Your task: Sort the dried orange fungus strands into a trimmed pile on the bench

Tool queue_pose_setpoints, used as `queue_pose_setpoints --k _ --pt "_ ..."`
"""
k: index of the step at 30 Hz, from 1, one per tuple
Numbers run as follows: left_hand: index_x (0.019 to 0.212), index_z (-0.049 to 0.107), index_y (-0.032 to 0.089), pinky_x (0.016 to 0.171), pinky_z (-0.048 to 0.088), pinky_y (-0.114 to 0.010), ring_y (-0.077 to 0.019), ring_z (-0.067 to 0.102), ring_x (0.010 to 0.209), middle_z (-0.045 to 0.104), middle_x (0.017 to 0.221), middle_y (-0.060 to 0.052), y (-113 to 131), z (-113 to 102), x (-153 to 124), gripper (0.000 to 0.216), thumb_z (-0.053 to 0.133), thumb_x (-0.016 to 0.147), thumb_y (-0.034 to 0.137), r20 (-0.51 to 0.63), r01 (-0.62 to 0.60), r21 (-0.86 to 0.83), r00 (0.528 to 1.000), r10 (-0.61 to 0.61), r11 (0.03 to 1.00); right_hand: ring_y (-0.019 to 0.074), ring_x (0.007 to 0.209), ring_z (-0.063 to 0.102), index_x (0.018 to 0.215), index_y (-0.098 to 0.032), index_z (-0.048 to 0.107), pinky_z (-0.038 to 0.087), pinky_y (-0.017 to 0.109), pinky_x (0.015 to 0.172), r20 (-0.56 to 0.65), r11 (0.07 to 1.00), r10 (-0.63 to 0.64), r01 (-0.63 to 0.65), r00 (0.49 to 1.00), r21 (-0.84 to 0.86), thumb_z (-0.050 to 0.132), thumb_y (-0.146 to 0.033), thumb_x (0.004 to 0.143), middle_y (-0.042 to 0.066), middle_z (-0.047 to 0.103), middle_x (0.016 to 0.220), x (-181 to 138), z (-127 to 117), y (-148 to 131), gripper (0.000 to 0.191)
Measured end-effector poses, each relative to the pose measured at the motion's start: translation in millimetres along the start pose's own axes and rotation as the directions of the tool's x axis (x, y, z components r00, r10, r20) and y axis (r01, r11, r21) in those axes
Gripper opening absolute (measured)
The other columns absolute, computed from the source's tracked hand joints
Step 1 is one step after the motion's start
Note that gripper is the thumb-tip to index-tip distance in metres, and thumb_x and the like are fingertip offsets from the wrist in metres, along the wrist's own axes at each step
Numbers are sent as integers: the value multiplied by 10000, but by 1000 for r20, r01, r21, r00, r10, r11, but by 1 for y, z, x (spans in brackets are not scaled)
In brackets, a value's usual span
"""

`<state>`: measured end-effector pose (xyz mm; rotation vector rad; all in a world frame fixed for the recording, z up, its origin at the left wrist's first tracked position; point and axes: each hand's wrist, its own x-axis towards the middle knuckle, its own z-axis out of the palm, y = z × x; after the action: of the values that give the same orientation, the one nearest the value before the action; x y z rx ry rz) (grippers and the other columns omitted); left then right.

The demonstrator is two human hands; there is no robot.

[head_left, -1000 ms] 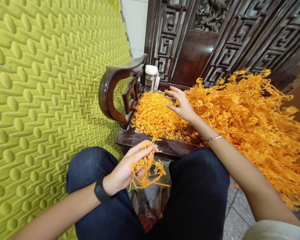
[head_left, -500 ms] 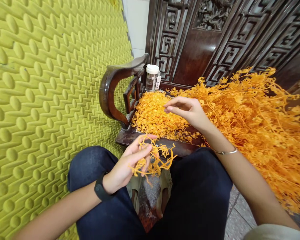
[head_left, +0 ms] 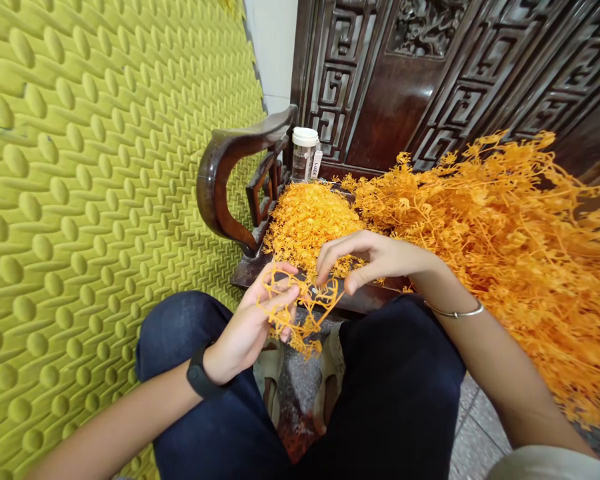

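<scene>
My left hand (head_left: 260,310) grips a tangled orange plastic flower stem (head_left: 307,320) between thumb and fingers, above the gap between my knees. Just right of it is my right hand (head_left: 367,260), thumb and fingers apart, its fingertips at the upper right branches of the stem; I cannot tell whether they touch. Nothing shows between the right fingers. Behind both hands, a heap of small loose orange plastic flower pieces (head_left: 310,217) lies on the dark wooden seat (head_left: 253,272).
A big pile of branching orange plastic stems (head_left: 505,247) spreads over the right side. A clear jar with a white lid (head_left: 305,153) stands at the back of the seat, beside the curved wooden armrest (head_left: 215,180). Yellow padded wall covering (head_left: 105,167) rises on the left.
My right hand has come down and toward me, from over the heap of loose pieces to the stem. The left hand keeps its hold, and the stem has turned slightly.
</scene>
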<state>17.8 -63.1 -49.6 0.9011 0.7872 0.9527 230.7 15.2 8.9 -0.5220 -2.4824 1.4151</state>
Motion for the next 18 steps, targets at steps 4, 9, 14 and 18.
queue_pose_setpoints --k 4,9,14,18 --pt "1042 495 256 380 397 -142 -41 447 479 472 734 55 1 0 1 292 627 787 205 11 -3 20 1000 3 1000 112 785 608 1044 -138 633 476 269 771 -160 992 2 17 987 121 471 -432 892 38 648 822 1 4 4 369" --pt "1036 506 254 374 399 -140 -36 442 463 523 765 47 1 0 2 302 641 771 203 22 -3 28 1000 2 1000 92 744 585 1015 -121 635 463 224 707 -161 992 129 -126 978 27 594 -357 834 22 646 817 8 12 6 300" --pt "1022 524 222 400 395 -147 -35 454 455 542 746 38 -2 -1 0 250 601 787 189 23 -12 33 1000 11 999 107 786 580 903 -123 642 460 245 746 -47 986 123 -128 991 -107 660 -304 780 27 644 859 16 21 6 220" --pt "994 511 205 404 357 -144 -28 426 431 522 693 41 -3 -1 0 183 569 830 260 11 -12 0 1000 12 1000 110 817 564 835 -122 612 450 261 786 -126 988 70 -87 990 -129 666 -233 772 27 620 862 18 25 4 138"
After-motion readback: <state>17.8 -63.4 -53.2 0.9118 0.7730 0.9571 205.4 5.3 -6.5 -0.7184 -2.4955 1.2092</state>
